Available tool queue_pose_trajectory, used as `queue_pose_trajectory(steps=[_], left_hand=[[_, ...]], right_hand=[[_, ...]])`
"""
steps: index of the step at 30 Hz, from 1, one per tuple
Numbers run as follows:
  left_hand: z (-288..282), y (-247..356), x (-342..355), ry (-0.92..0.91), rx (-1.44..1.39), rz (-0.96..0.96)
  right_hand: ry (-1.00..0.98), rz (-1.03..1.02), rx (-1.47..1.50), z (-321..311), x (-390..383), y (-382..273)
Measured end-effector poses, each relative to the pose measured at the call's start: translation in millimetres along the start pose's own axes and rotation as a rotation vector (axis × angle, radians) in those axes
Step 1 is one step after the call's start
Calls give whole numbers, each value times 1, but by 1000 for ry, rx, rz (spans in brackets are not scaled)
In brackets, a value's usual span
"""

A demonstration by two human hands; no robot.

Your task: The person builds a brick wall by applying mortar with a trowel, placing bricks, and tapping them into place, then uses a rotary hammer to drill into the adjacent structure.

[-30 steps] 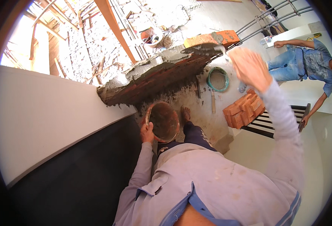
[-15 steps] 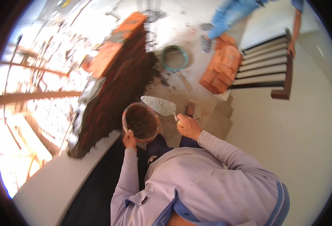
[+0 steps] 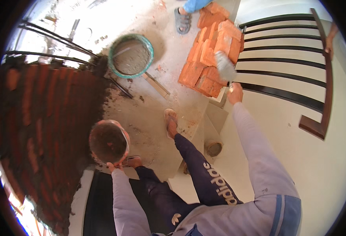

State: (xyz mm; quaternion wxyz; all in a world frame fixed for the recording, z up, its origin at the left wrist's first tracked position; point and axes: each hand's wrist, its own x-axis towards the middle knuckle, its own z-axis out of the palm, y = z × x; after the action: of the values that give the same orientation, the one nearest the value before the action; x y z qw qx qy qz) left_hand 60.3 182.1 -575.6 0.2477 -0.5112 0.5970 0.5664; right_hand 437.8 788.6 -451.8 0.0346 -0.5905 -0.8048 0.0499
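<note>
My left hand (image 3: 115, 166) grips the near rim of a round bucket (image 3: 109, 142), whose inside is dark and coated with mortar. The bucket hangs beside a brick wall (image 3: 43, 129) smeared with dark mortar. Out to the right, my right hand (image 3: 235, 93) is closed on the handle of a trowel (image 3: 224, 67). Its grey, mortar-streaked blade is slightly blurred and shows in front of a stack of orange bricks (image 3: 204, 59); I cannot tell whether it touches them.
A green-rimmed tub (image 3: 130, 56) of grey mortar stands ahead, near a wooden strip (image 3: 156, 85). A railing (image 3: 283, 61) runs along the right, with another person's hand (image 3: 329, 45) on it. That person's sandalled foot (image 3: 182, 20) is by the bricks. Steps (image 3: 216, 118) drop beside my foot.
My right hand has swung the trowel away from the bucket, out to the right by the bricks. The view has turned, and my left hand still holds the bucket.
</note>
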Motion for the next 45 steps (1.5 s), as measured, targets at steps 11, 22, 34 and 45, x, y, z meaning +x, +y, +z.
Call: queue_pose_trajectory(steps=[11,22,34,45], left_hand=[[40,-109,148,-418,-433,-83],[-14,-94,15,-160,413,-194],[135,-150,-146,-752,876,135],[104,84,-421,-1148,429,340]], right_hand=[[191,700,647,162,46,59],[75,-50,116,145,0,22],[-532,-110,422,116,22,6],[-1311,164,1435,-212,-148,-314]])
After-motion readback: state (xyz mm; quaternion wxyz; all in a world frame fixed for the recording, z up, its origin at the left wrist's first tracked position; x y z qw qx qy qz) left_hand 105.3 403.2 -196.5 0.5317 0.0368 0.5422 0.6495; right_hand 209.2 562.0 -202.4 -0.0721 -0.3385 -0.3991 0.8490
